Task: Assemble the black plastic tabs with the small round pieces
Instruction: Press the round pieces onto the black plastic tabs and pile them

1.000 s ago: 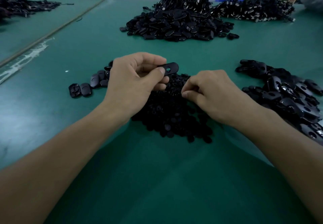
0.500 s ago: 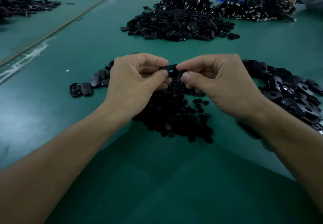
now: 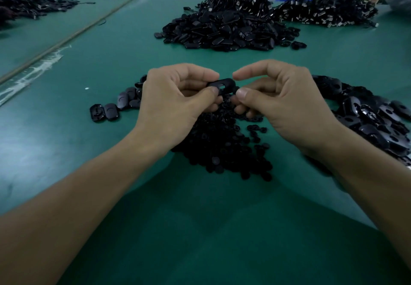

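So the left hand (image 3: pixel 178 102) pinches the black oval plastic tab (image 3: pixel 222 85) just above the heap of small round black pieces (image 3: pixel 222 149), steadying it. The right hand (image 3: pixel 287 106) has its fingers (image 3: pixel 243 94) half-curled at the tab's end, and I can't tell if it's holding a piece.

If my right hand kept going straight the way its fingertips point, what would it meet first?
The black oval plastic tab pinched in the left hand, apparently just ahead of the right hand; depth is unclear.
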